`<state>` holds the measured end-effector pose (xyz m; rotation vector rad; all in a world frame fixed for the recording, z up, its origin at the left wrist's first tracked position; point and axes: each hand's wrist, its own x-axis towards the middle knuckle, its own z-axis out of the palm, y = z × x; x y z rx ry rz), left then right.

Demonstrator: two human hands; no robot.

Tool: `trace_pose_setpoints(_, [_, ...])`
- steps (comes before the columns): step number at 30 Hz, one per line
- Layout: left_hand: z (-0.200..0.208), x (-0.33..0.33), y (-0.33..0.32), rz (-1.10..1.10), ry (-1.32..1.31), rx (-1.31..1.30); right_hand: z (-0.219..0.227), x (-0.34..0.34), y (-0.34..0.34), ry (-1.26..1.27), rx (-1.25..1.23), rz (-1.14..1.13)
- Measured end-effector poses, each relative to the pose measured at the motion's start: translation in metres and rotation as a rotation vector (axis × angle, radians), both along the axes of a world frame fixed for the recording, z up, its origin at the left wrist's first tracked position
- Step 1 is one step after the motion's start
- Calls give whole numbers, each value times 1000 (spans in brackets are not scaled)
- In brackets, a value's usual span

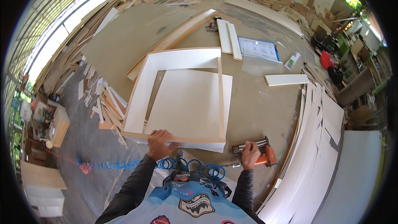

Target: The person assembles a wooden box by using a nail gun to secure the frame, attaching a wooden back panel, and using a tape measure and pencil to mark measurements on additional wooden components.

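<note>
While the left hand's fingers [158, 139] bend over the near rail of the white box frame [137, 93], center of frame, can't tell if they clamp it. Right hand [250, 156], lower center-right, has its fingers wrapped around the handle of the orange nail gun [270, 157]. Coiled blue hose [212, 171] runs left from the gun along the bottom. White panel [186, 99] lies under the box frame, its edge poking out on the right. All on the brown desk [259, 110]. Upper center-right: two white strips [224, 37], a blue clipboard [259, 49]; short white board [287, 79] below those. Scrap-wood pile [108, 107] at left, white sheets [309, 149] lower right.
</note>
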<state>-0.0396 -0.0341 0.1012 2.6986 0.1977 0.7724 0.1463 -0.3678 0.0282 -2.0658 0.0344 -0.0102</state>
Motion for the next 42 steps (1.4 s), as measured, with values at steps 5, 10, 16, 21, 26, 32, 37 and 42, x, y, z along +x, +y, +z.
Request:
trace_pose_setpoints(5, [80,14,52,68,-223,-109,-42,-37,62,-94,-366,42])
trace_pose_setpoints(10, [123,6,126,123,-420,-551,-32,-76,135,66,-577,113])
trace_pose_setpoints(16, [119,-40,220,193,-756,-1049,-5,-50,165,417,-686,14])
trace_pose_setpoints(21, [110,-28,217,159,-1060,-1399,-45,-11,99,285,-61,194])
trace_pose_setpoints(26, [106,-30,211,128,-1143,-1491,79,-15,93,215,226,189])
trace_pose_setpoints(32, [76,-31,223,-99,-1142,-1659,240,-62,69,-116,12,89])
trace_pose_setpoints(37, [38,-8,225,-41,-1016,-1496,299,-66,85,-406,-576,260])
trace_pose_setpoints(42, [25,12,214,-38,-942,-1546,327,-76,121,-236,-371,556])
